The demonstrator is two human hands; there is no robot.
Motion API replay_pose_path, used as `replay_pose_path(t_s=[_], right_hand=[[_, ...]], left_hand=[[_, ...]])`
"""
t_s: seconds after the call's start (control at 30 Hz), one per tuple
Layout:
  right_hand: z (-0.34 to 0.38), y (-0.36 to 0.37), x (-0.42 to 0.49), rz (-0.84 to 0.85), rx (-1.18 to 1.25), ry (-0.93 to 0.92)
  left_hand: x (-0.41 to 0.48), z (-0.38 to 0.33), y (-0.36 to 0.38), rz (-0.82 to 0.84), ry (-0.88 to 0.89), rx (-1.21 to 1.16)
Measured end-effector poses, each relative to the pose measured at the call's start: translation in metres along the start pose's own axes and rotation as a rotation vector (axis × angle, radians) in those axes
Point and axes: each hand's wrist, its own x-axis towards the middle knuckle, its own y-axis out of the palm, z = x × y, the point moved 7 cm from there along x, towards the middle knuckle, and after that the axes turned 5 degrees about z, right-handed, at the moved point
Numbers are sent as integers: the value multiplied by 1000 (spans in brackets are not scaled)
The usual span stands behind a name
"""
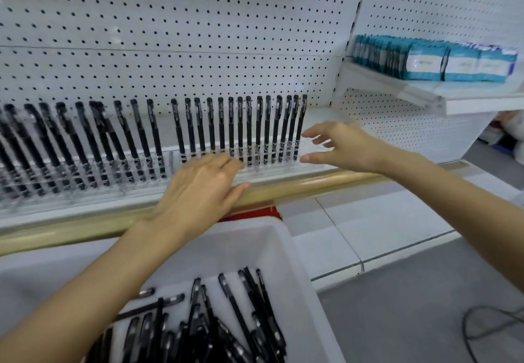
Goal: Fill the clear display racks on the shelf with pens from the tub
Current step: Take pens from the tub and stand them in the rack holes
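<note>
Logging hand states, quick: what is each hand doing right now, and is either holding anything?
Left hand: open, fingers straight, holding nothing.
Right hand: open, fingers spread, holding nothing.

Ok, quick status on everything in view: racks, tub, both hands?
Right rack: holds upright pens.
Left rack: holds leaning pens.
Tub: holds loose pens, lying down.
Left hand: open, empty, over the right rack's front.
Right hand: open, fingers spread, empty, at that rack's right end.
</note>
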Motion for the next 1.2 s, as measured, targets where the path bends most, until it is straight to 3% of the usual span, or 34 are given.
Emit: replay_pose_path(t_s=[0.17,0.43,0.7,1.03,1.2], right_hand=[[53,36,-39,95,-146,-67],[122,139,-92,269,18,-74],[139,229,-132,469,87,51],[122,262,-147,380,443,306],[101,266,-153,320,546,392]], left_hand=[[-65,3,-1,98,-6,-26],[-194,40,26,302,-143,-13],[-276,46,44,450,-170,46],[-302,56,65,580,-519,-174],[-312,61,74,536,-706,-318]])
